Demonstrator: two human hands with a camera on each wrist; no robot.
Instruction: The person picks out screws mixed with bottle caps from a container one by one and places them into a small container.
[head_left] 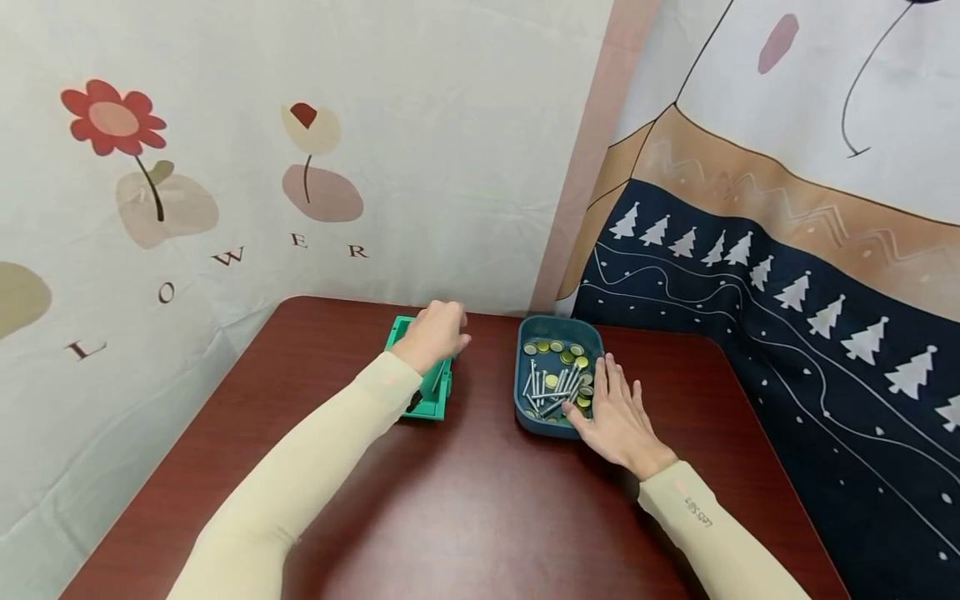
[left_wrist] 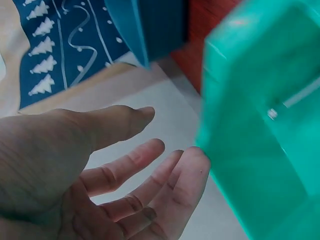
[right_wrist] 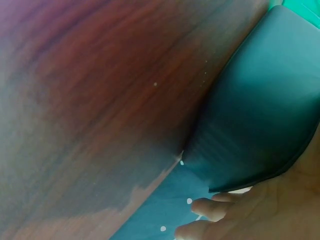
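Observation:
My left hand [head_left: 437,333] hovers over the far part of a green plastic tray [head_left: 432,408]. In the left wrist view its fingers [left_wrist: 185,185] are loosely bent with nothing between them, next to the tray's edge. A slim silver metal piece [left_wrist: 300,95] lies inside the tray. My right hand [head_left: 621,421] rests along the right rim of a dark blue bin [head_left: 551,427], fingers extended, thumb reaching over its near right corner. Inside the bin lie several long silver screws [head_left: 542,385] and several round yellow-and-silver discs [head_left: 557,346]. Some discs are hidden by the hand.
Both containers stand toward the back of a dark red-brown wooden table [head_left: 480,517]. A pale hanging cloth [head_left: 450,167] rises right behind its far edge. On the right hangs a navy cloth [head_left: 787,350] with white trees.

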